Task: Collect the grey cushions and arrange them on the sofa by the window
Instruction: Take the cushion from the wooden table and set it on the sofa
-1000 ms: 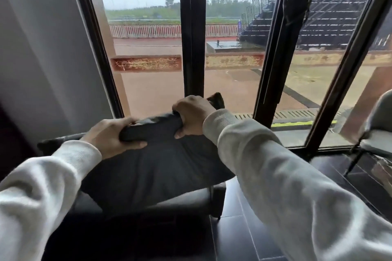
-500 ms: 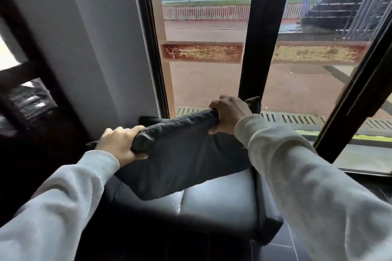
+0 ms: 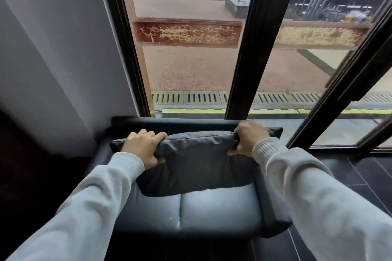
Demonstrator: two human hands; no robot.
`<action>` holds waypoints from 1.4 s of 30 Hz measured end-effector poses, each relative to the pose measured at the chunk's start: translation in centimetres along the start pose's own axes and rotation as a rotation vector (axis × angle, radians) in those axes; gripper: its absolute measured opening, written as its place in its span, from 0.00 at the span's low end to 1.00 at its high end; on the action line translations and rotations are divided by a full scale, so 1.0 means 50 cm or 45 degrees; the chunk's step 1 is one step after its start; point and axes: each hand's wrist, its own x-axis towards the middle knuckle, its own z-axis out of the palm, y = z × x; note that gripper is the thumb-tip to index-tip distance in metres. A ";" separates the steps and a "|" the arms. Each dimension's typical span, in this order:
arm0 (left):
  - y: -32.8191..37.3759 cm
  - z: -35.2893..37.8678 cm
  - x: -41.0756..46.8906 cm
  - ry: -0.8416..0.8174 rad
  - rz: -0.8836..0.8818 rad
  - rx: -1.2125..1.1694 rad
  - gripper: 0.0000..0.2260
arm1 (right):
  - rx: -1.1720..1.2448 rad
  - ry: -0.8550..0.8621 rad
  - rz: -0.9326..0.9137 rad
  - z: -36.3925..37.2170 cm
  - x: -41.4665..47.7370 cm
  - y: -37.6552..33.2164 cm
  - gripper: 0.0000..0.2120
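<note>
While pale knit sleeves (image 3: 101,193) reach forward, the smooth leather sofa (image 3: 216,207) shows its padded, seamed seat bare along the front edge. Above the seat's back half a soft, rectangular grey cushion (image 3: 197,163) hangs upright, its matte fabric creased; the left hand (image 3: 144,147) and right hand (image 3: 247,139) each clamp a grip on its top edge. Behind stands the sofa's backrest, then the dark-framed window (image 3: 244,48).

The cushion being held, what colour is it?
Dark charcoal grey, plain with no pattern: the cushion shows best in the head view, the only one.
</note>
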 end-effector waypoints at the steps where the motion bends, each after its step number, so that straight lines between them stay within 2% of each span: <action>1: 0.004 0.017 0.023 -0.021 0.012 -0.019 0.34 | -0.002 -0.039 0.026 0.010 0.019 0.009 0.26; 4: 0.027 0.062 0.093 -0.087 0.041 -0.063 0.33 | 0.015 -0.120 0.086 0.051 0.075 0.051 0.24; 9: 0.091 0.141 0.205 -0.263 0.034 -0.078 0.31 | 0.079 -0.245 0.104 0.146 0.183 0.134 0.28; 17: 0.182 0.314 0.415 -0.505 -0.128 -0.059 0.29 | 0.091 -0.394 -0.088 0.356 0.426 0.263 0.23; 21: 0.222 0.406 0.514 -0.506 -0.183 -0.092 0.33 | 0.170 -0.329 -0.066 0.460 0.537 0.330 0.20; 24: 0.251 0.505 0.583 -0.349 -0.140 -0.081 0.35 | 0.128 -0.233 -0.070 0.536 0.619 0.363 0.21; 26: 0.265 0.529 0.620 -0.334 -0.168 -0.104 0.34 | 0.213 -0.069 -0.109 0.565 0.644 0.382 0.24; 28: 0.281 0.616 0.655 -0.318 -0.225 -0.178 0.33 | 0.267 0.046 -0.110 0.653 0.690 0.404 0.23; 34: 0.305 0.706 0.764 -0.204 -0.176 -0.258 0.31 | 0.242 -0.084 -0.020 0.710 0.770 0.461 0.15; 37: 0.264 0.706 0.833 -0.174 -0.118 -0.287 0.32 | 0.194 -0.136 0.021 0.693 0.824 0.473 0.16; 42: 0.242 0.713 0.920 -0.137 0.027 -0.253 0.31 | 0.227 0.053 0.103 0.690 0.863 0.494 0.19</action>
